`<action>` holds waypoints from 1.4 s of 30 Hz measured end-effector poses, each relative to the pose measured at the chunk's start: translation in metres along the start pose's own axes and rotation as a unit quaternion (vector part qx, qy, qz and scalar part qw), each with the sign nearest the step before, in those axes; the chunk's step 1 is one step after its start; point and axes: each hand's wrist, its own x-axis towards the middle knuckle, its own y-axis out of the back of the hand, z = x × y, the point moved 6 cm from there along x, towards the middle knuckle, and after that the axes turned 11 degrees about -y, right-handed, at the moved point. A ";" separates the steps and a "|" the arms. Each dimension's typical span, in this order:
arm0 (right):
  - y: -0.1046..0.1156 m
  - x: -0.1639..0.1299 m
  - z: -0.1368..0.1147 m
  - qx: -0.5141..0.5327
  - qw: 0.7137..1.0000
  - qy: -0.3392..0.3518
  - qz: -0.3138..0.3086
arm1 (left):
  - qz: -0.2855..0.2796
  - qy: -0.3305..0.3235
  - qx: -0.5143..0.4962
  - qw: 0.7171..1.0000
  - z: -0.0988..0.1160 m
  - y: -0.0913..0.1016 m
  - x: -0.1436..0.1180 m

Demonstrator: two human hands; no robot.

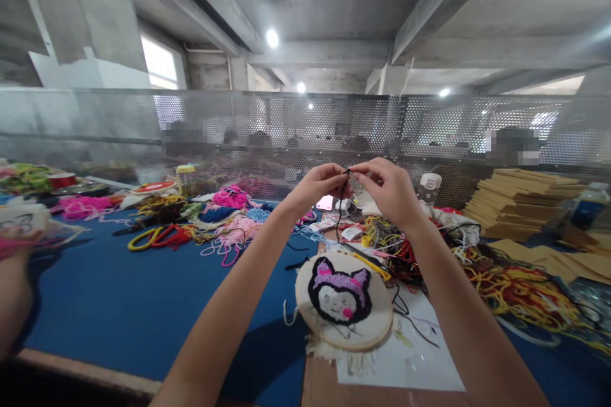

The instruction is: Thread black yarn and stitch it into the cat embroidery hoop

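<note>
Both my hands are raised close together above the table, fingertips pinched on a strand of black yarn (339, 206) whose tail hangs down. My left hand (329, 179) grips it from the left, and my right hand (384, 187) pinches it from the right. Below them lies a round embroidery hoop (305, 305) with cream cloth, bearing a tufted character face (340, 292) in black, purple, white and pink. A yellow-and-black tool (372, 264) rests at the hoop's upper right edge. Under the hoop is a white paper sheet (405, 362).
Tangled yarn heaps lie on the blue table (143, 305), multicoloured at left (233, 222) and yellow-red at right (520, 292). Brown envelopes (515, 203) are stacked at back right beside a bottle (589, 206). A perforated metal partition (334, 121) stands behind. Another person's arm (14, 299) is at far left.
</note>
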 end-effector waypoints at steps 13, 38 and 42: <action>-0.004 0.001 0.010 0.079 0.995 -0.038 -0.053 | 0.017 0.016 0.068 0.997 -0.002 0.011 0.000; -0.011 0.002 0.014 0.088 0.993 -0.061 -0.045 | 0.051 0.044 0.249 0.966 0.020 0.031 -0.007; -0.010 0.002 0.011 0.146 0.984 -0.075 -0.074 | 0.021 0.049 0.208 0.977 0.011 0.028 -0.006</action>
